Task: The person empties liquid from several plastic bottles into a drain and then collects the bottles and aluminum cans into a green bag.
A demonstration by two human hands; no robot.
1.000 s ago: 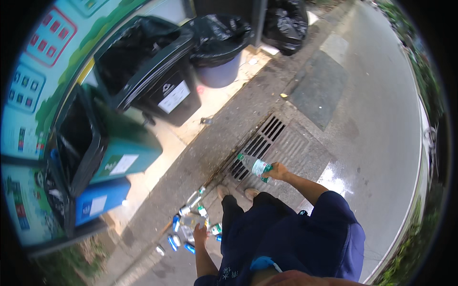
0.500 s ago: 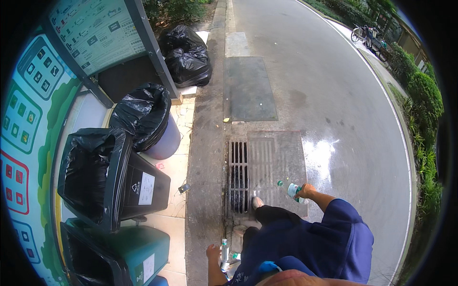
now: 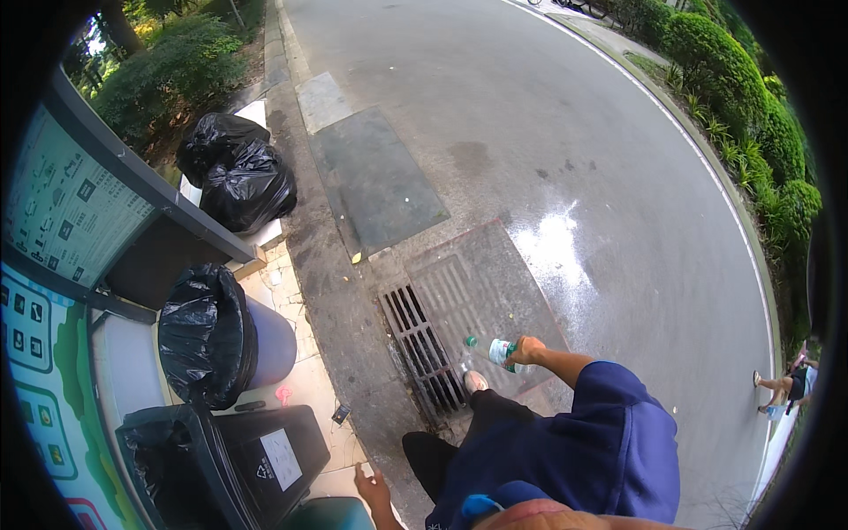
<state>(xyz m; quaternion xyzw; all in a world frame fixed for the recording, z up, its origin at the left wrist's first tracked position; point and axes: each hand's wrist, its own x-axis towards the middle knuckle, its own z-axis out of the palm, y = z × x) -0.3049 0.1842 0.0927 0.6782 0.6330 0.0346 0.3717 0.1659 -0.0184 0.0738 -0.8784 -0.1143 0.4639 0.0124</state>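
My right hand (image 3: pixel 530 350) grips a clear plastic bottle (image 3: pixel 493 351) with a green cap and a blue-green label, held sideways over the metal drain grate (image 3: pixel 422 346) in the road. My left hand (image 3: pixel 374 484) hangs low by the curb next to a black-lidded bin (image 3: pixel 265 459), fingers apart, nothing in it. My dark trousers and one shoe (image 3: pixel 474 382) stand at the grate's edge. My blue sleeve fills the lower right.
A round bin lined with a black bag (image 3: pixel 212 336) stands on the pavement, two full black rubbish bags (image 3: pixel 238 172) beyond it by a sign board (image 3: pixel 71 212). A wet patch (image 3: pixel 552 243) shines on the asphalt road. Another person's legs (image 3: pixel 782 389) show at far right.
The view has swung up and right, toward the road. The bottle in my left hand half a second ago is gone; that hand is now empty. My right hand still holds its bottle over the grate.
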